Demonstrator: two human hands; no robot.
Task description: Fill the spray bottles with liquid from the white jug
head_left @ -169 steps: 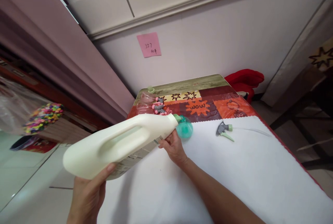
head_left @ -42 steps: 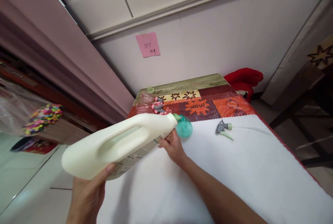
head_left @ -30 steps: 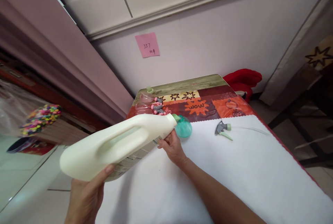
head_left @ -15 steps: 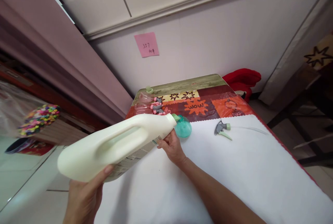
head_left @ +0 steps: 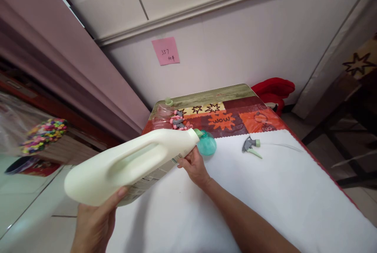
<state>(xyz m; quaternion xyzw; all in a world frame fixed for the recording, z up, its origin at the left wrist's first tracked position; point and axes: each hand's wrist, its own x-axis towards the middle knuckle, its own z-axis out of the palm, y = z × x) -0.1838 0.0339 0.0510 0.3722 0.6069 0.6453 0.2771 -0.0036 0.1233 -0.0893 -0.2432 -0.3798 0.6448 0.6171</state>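
Observation:
A large pale-cream jug (head_left: 135, 162) with a built-in handle lies tilted nearly level across the view. My left hand (head_left: 98, 213) grips its underside near the base, thumb on the side. Close to the neck, my right hand (head_left: 194, 166) holds the jug from below, its fingers partly hidden. The jug's light-green spout (head_left: 198, 132) is at the mouth of a small green see-through bottle (head_left: 207, 145) standing on the white cloth. Whether spout and rim touch, I cannot tell. A grey and green spray head (head_left: 250, 145) with a clear tube lies to the right.
Clear pink spray bottles (head_left: 161, 121) with grey and pink heads lie at the table's left back. A pale-green cap (head_left: 169, 101) sits behind them. White cloth (head_left: 265, 198) covers the near table. A pink note (head_left: 165, 51) is on the wall.
The jug and both hands hold almost the same pose. The liquid in the green bottle looks slightly fuller and cloudier. The view has shifted very slightly.

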